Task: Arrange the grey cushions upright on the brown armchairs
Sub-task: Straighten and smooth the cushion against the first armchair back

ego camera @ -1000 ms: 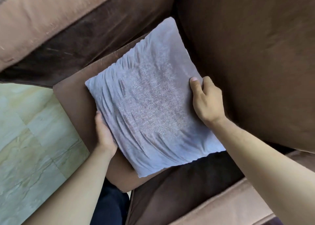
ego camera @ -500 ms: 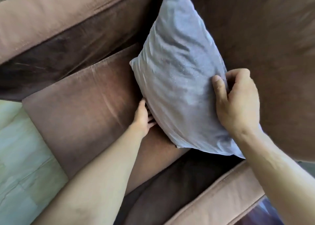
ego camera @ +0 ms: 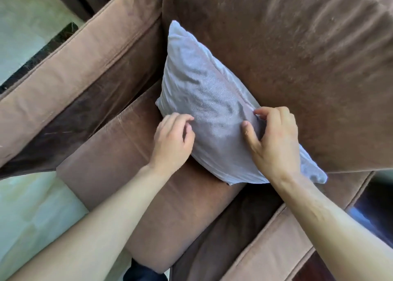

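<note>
A grey cushion (ego camera: 212, 102) stands on its edge on the seat of a brown armchair (ego camera: 131, 161), leaning against the backrest (ego camera: 287, 57). My right hand (ego camera: 274, 142) grips the cushion's upper edge near its right end, thumb on the front face and fingers curled over the seam. My left hand (ego camera: 173, 140) rests at the cushion's lower front edge, fingers curled and touching the fabric; I cannot tell whether it grips it. The cushion's right corner pokes out past my right wrist.
The armchair's left armrest (ego camera: 74, 78) and right armrest (ego camera: 276, 238) flank the seat. Pale tiled floor (ego camera: 32, 217) lies to the left and in front. A dark marble strip (ego camera: 42, 53) runs behind the left armrest.
The cushion went from lying flat on the seat to standing against the backrest. My left hand came from under its edge to its front; my right hand shifted onto the top seam.
</note>
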A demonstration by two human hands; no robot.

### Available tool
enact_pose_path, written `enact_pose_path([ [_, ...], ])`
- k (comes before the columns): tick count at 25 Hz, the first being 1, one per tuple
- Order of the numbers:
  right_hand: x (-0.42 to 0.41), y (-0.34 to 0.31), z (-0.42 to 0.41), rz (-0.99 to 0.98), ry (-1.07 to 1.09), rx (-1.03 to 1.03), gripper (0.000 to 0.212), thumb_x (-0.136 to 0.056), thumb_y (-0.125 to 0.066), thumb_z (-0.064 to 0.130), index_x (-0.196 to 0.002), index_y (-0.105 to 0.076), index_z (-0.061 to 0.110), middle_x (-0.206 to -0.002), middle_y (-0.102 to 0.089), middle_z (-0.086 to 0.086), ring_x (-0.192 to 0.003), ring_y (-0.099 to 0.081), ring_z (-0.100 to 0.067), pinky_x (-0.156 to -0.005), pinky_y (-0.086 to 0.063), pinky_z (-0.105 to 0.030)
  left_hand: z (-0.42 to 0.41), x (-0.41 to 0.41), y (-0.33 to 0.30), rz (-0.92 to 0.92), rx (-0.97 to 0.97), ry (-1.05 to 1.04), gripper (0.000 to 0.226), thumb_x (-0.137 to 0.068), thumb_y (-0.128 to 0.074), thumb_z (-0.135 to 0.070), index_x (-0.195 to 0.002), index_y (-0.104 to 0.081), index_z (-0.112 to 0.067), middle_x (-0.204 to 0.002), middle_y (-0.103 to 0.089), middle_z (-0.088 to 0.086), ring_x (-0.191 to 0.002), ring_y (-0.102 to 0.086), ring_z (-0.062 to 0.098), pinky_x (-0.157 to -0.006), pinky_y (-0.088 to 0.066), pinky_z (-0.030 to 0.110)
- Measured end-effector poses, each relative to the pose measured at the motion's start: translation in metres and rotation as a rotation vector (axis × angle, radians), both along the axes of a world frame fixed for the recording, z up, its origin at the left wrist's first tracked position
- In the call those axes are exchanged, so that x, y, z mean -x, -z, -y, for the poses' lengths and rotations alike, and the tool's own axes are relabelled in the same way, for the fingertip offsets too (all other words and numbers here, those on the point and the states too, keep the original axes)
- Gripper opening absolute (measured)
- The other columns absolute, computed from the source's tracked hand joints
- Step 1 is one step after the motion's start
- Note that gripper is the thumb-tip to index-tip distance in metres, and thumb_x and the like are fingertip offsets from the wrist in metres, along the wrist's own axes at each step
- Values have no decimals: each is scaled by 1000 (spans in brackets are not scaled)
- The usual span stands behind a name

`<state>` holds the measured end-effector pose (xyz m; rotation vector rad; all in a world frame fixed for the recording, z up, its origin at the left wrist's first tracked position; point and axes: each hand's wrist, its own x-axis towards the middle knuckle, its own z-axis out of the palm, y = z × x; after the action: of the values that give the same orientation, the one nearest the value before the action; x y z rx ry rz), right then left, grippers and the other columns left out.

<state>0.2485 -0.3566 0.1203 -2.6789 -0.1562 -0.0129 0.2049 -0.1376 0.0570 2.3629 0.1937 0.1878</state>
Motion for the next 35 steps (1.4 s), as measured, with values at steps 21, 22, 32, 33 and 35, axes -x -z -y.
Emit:
enact_pose_path([
  [21, 35, 0, 71, 49, 112, -208, 13, -97, -68, 23, -94, -70, 11, -90, -63, -2, -84, -57, -23, -80, -42, -24, 30, -144, -88, 376, -664, 1059, 10, -81, -50, 2, -76, -59, -1, -71, -58, 17, -64, -55, 33, -57, -50, 48],
  [22, 35, 1, 74, 19, 101, -179, 17, -97, -68, 29, -95, -70, 12, -90, -63, -2, -84, -57, -23, -80, -44, -29, 33, -143, -86, 370, -686, 1063, 10, -82, -50, 0, -78, -59, 0, -72, -59, 17, -65, -56, 34, -58, -52, 49],
  [32, 63, 8, 121, -122, 280, -298, 27, -105, -49, 35, -102, -66, 14, -96, -59, 2, -93, -55, -17, -86, -40, -19, -51, -165, -92, -52, -874, 596, 50, -74, -59, 8, -124, -64, 9, -117, -66, 32, -108, -61, 53, -96, -49, 61],
  [33, 68, 6, 119, -134, 296, -331, 23, -103, -55, 34, -101, -67, 14, -95, -59, 3, -91, -56, -14, -84, -38, -11, -55, -166, -90, -92, -902, 565, 45, -74, -62, 10, -118, -66, 8, -110, -67, 32, -100, -62, 53, -88, -51, 60],
  [35, 73, 3, 114, -154, 285, -370, 22, -95, -64, 34, -102, -70, 14, -96, -62, 3, -89, -58, -9, -81, -36, -3, -56, -167, -90, -129, -915, 531, 29, -76, -60, 11, -104, -69, 6, -97, -68, 29, -89, -60, 50, -77, -52, 58],
])
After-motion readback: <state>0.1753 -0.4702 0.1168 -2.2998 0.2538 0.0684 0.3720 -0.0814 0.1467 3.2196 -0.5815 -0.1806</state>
